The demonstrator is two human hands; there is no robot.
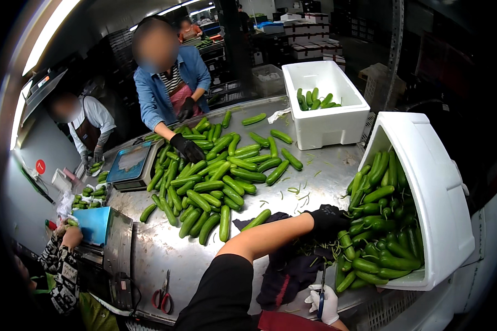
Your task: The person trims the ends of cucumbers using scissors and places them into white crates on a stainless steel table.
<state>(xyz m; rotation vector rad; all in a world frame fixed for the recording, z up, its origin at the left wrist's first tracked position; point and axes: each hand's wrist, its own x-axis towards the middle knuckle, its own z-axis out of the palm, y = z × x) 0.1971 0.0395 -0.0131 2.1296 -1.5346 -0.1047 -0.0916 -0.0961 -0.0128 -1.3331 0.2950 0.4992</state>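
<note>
My left hand [329, 218], in a black glove, reaches to the mouth of a tipped white foam box [446, 198]. Green cucumbers [386, 220] fill that box and spill toward its lip. One cucumber [346, 245] lies right below my left hand; the dark fingers blend together, so I cannot make out their grip. In a white glove, my right hand [327, 305] is closed around scissors [321, 295], blades pointing up. Between my hands, a dark cloth [279, 276] is strewn with trimmed green bits [312, 256].
Cucumbers [215, 176] are heaped mid-table, where a co-worker's black-gloved hand [188, 148] reaches in. Red-handled scissors [163, 298] lie near the front edge. Scales [130, 165] stand left, and another white box [331, 124] holding several cucumbers is at the back. Other people work at left.
</note>
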